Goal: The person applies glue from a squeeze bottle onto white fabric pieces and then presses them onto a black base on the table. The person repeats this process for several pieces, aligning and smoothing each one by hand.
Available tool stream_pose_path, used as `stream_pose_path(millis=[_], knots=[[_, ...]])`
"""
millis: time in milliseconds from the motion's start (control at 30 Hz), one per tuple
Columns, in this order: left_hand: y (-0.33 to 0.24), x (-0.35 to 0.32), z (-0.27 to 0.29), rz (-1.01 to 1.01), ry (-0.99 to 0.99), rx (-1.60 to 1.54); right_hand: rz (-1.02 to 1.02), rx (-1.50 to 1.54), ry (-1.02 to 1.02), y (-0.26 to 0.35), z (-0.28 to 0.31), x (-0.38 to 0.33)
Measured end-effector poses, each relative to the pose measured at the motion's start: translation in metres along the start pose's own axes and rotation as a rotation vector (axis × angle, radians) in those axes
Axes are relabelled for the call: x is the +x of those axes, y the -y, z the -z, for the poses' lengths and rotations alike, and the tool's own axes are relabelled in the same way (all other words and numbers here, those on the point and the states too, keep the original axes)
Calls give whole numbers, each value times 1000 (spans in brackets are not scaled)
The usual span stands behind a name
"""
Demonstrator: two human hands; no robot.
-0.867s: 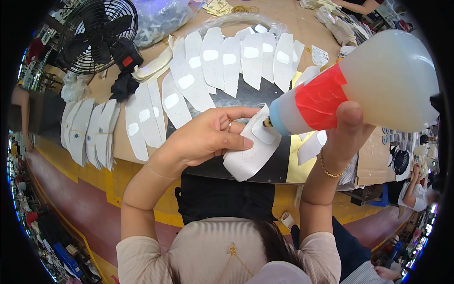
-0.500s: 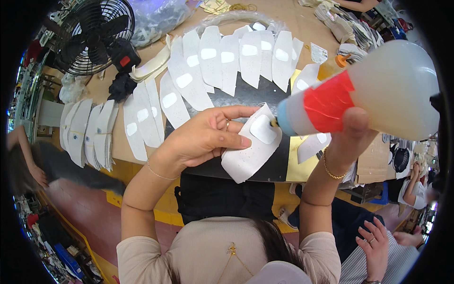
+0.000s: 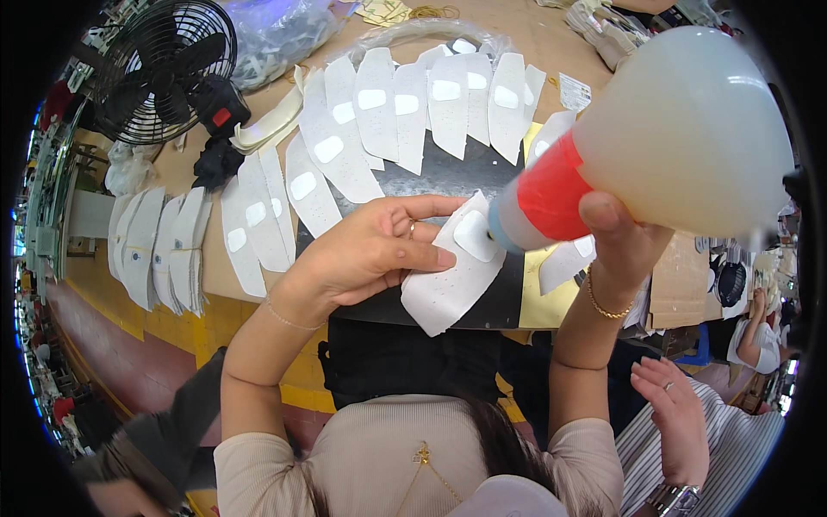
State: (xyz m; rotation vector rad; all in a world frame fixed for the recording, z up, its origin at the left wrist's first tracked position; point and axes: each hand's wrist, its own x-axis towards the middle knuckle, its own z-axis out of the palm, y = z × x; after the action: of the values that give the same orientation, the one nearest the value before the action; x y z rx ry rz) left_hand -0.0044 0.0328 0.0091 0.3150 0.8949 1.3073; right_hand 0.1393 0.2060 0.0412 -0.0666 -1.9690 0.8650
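Observation:
My left hand [image 3: 370,250] pinches a white cut fabric piece [image 3: 441,297] between thumb and fingers. On that piece sits a glossy white rounded patch [image 3: 474,237]. My right hand [image 3: 629,246] grips a large translucent squeeze bottle [image 3: 680,129] wrapped with red tape, tilted with its pale blue neck down toward the patch. The dark nozzle tip is at the patch's right edge; whether it touches I cannot tell. Beyond my hands, several similar fabric pieces [image 3: 376,125] with white patches fan out in an overlapping arc, partly on a black board [image 3: 401,183].
A black fan [image 3: 159,77] stands at the far left, beside a clear plastic bag [image 3: 280,43]. Tied fabric stacks [image 3: 142,250] lie on the left table edge. Yellow paper [image 3: 547,306] lies right of the board. Another person's hand [image 3: 672,414] is close at lower right.
The bottle has moved left and tilted further, bringing its neck nearer the patch. My left hand stays almost still. At lower right the other person's hand has shifted; a person at left has moved closer.

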Motion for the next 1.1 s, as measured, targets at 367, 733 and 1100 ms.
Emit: stream_pose_path(millis=[367,733,1100], knots=[[-1,2,2,19,-31,73,199,-110,147,-4,0,-2],[1,0,-15,-201,-163,162,-110,301,-104,1,17,14],[78,16,16,-505,-619,1559,-130,388,-96,-24,29,3]])
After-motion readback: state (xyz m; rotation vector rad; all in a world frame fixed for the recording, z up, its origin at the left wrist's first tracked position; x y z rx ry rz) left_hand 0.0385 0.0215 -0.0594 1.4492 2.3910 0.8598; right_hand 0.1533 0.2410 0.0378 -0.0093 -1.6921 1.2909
